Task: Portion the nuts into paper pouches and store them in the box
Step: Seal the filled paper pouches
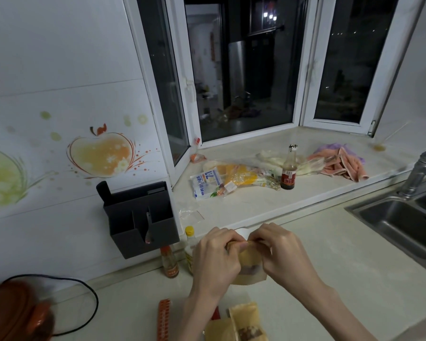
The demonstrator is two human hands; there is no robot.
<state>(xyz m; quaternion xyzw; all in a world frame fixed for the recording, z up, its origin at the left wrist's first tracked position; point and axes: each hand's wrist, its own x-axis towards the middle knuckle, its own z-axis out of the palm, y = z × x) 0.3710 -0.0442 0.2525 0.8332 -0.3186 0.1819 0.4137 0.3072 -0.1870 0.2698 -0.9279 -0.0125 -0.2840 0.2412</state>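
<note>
A brown paper pouch with a small clear window is held upright above the counter. My left hand and my right hand both pinch its top edge, fingertips almost touching. Dark nuts show through the window. Two more brown pouches lie at the bottom edge, one with a window full of nuts. Beside them stands the orange slotted wall of a box. A white cup rim peeks out behind my hands.
Two small bottles stand by the wall under a dark grey wall holder. An orange pot with a black cord sits at the left. A steel sink and tap are at the right. Food bags, a sauce bottle and cloths lie on the sill.
</note>
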